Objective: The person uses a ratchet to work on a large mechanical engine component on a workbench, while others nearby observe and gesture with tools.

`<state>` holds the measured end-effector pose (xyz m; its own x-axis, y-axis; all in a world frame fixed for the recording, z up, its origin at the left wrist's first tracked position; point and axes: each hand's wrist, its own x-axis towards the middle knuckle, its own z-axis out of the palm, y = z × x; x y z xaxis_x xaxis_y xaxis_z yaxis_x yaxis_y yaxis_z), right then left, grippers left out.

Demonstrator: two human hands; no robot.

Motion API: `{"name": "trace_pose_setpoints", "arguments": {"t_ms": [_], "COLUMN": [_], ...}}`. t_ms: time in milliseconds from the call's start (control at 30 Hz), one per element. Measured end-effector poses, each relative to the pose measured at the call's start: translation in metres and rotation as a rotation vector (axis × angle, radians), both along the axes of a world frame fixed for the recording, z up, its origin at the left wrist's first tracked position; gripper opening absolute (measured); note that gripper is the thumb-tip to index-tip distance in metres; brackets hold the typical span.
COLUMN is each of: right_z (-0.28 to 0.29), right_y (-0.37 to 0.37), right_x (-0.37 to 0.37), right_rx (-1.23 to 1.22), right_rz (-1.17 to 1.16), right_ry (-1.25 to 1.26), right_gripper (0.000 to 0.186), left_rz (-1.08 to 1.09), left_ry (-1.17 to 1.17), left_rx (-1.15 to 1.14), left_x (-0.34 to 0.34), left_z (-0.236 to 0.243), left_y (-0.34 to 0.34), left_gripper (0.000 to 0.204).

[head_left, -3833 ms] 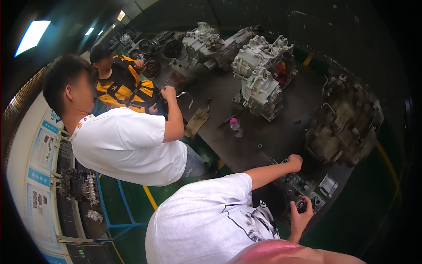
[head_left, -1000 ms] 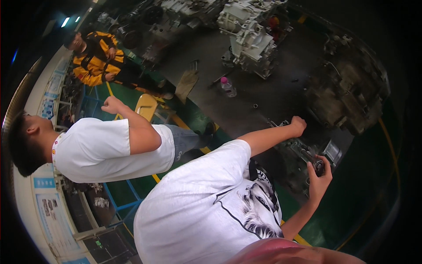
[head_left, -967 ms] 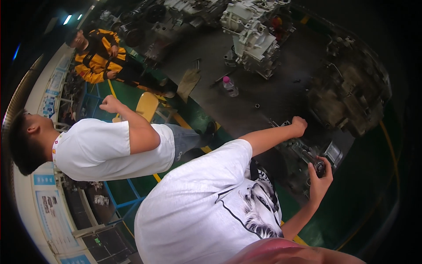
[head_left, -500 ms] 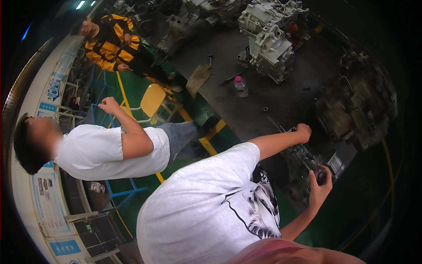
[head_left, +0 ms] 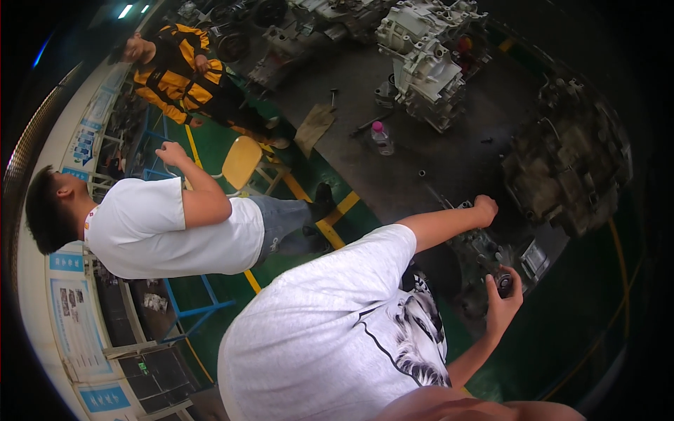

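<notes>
My left hand is closed in a fist over the dark table, beside the oily metal assembly. Whatever its fingers hold, if anything, is hidden. My right hand has its thumb and fingers around a small round metal part with a ringed face, near the close end of that assembly. A squarish pale metal piece lies just beyond my right fingers. A long thin tool with a round end runs along the table toward my left hand.
On the table stand a pale gearbox housing, a large dark engine or gearbox unit and a pink-capped bottle. A brown cloth lies at the edge. Two people stand at the left, near a yellow-seated stool.
My right hand has shifted slightly left with the round part; my left hand is nearly still. The person in white has turned their head, and the one in yellow and black has lowered a hand.
</notes>
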<state>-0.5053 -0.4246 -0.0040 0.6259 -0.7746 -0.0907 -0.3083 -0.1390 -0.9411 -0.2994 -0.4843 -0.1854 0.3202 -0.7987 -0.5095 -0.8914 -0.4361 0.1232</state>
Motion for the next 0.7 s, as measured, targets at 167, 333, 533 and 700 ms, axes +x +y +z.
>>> {"name": "trace_pose_setpoints", "arguments": {"t_ms": [167, 333, 533, 700], "right_z": [0.005, 0.004, -0.016, -0.039], "right_y": [0.004, 0.01, 0.014, 0.02], "right_x": [-0.006, -0.017, -0.043, -0.071], "right_rx": [0.068, 0.101, 0.185, 0.313], "right_rz": [-0.048, -0.063, -0.113, -0.198], "right_ry": [0.075, 0.046, -0.064, -0.192], "right_gripper": [0.028, 0.029, 0.03, 0.029], "left_rz": [0.027, 0.161, 0.318, 0.115], "left_ry": [0.011, 0.052, 0.113, 0.05], "left_rx": [0.012, -0.025, -0.046, -0.089], "left_x": [0.001, 0.007, 0.009, 0.008], "left_z": [0.002, 0.0, -0.002, -0.006], "left_y": [0.0, 0.005, 0.012, 0.013], "left_gripper": [0.025, 0.022, 0.021, 0.02]}}
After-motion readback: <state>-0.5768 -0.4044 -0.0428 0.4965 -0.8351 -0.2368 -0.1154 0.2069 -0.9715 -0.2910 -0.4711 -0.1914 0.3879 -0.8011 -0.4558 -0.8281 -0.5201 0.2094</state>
